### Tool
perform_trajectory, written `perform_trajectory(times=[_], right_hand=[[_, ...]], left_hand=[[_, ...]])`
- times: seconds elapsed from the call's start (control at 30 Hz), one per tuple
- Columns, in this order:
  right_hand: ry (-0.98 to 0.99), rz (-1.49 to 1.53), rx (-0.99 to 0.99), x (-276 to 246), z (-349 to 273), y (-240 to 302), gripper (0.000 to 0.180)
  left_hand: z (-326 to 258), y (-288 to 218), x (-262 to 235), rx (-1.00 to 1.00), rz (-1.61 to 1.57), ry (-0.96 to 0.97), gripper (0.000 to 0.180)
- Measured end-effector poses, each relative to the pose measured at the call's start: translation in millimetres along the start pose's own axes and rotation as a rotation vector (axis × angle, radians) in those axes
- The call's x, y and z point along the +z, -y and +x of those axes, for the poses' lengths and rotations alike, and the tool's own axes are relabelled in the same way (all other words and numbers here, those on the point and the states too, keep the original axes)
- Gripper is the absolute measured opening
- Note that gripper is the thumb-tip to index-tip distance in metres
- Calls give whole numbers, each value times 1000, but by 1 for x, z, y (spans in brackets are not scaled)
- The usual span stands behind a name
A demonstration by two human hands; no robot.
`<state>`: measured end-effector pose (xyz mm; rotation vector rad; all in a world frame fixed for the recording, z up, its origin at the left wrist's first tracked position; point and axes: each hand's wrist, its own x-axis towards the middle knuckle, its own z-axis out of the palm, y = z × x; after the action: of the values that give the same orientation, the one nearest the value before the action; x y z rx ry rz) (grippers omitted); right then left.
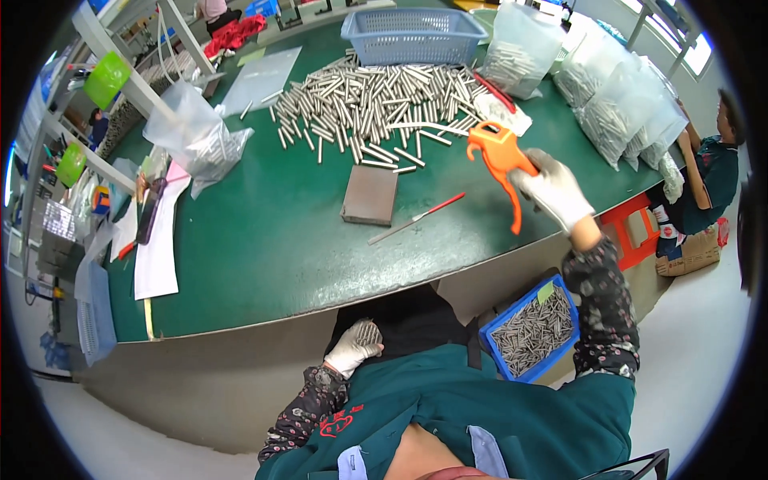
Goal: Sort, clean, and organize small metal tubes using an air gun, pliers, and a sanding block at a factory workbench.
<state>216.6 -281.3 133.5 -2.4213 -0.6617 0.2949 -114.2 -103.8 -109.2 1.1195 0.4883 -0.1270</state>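
My right hand, in a white glove, is raised over the right part of the green table. It is closed round an orange air blow gun, whose thin pale nozzle points left toward a heap of metal pins. Low in my lap, my left hand, gloved too, is closed on a small bunch of metal pins. Between my hands and the heap, a brown square block sits on the table. Beside it lies a thin file with a red handle.
Behind the heap stands a blue-grey basket. Bags of pins line the right side; another bag is at left near paper and a screwdriver. A blue bin of pins is below the edge. Another person sits far right.
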Motion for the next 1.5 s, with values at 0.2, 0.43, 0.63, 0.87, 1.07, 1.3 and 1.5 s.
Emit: perform_trajectory(times=[0.2,0.43,0.63,0.87,1.07,1.3,1.5], right_hand=[[-203,-364,40,38,58,-18,50],[-339,-645,-168,48,44,-8,43],[-452,-146,-860,65,-16,52,32],[173,402,-730,139,-54,104,29],[416,653,-512,174,-41,91,35],[379,664,-602,178,-40,87,31],[315,563,-627,175,-40,89,31]], left_hand=[[-9,-56,37,35,-23,49,46],[-36,-144,68,359,35,232,37],[0,-185,47,801,209,-133,45],[19,-166,25,688,-33,-203,54],[13,-173,23,714,160,-180,93],[8,-175,19,663,138,-71,111],[8,-177,24,684,136,-102,117]])
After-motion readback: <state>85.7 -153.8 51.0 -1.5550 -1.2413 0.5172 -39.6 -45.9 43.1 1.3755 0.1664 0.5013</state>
